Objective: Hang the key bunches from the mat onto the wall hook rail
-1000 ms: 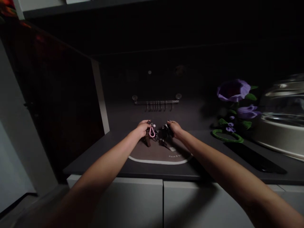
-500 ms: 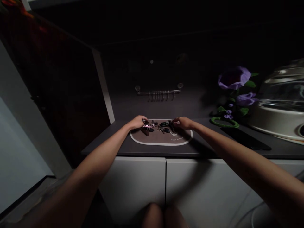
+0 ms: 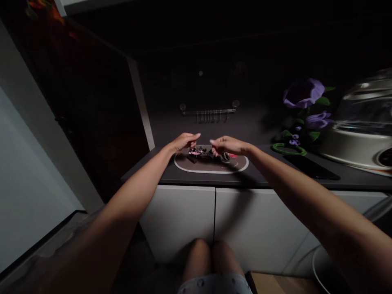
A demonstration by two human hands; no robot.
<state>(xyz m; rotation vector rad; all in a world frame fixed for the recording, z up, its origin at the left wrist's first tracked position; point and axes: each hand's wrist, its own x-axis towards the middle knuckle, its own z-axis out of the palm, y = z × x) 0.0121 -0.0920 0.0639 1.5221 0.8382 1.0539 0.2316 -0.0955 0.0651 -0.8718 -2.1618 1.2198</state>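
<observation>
- The left hand (image 3: pixel 183 142) is hovering just left of the pile and slightly above it, its fingers extended and loosely together, and it is holding nothing that shows.
- The right hand (image 3: pixel 228 145) is reaching in from the other side, partly open, with its fingertips (image 3: pixel 212 148) over the pile (whether they are touching it, I cannot tell). It is holding nothing that shows.
- A tangled heap of metal keys and dark key fobs (image 3: pixel 208 153) is lying between the two hands.
- A pink loop charm (image 3: pixel 195 152) is sitting in the heap, nearer the left hand, and a brown leather tag (image 3: pixel 192 159) is lying just below that hand.
- A small red tag (image 3: pixel 233 155) is poking out just below the right hand.
- An oval brown mat with a white border (image 3: pixel 211 171) is lying under the heap, on a dark grey surface (image 3: pixel 263 180).
- Right of the right hand, a flat black slab (image 3: pixel 310 167) is resting on the surface, near a green ring (image 3: pixel 289 150), purple artificial flowers (image 3: pixel 303 93) and a silver cooker with a glass lid (image 3: pixel 358 126).
- Beyond the hands, a slim metal hook rail (image 3: pixel 208 111) is running along the wall (its hooks are dangling in shadow).
- Below the hands, white cabinet doors (image 3: pixel 177 220) are closing off the counter front.
</observation>
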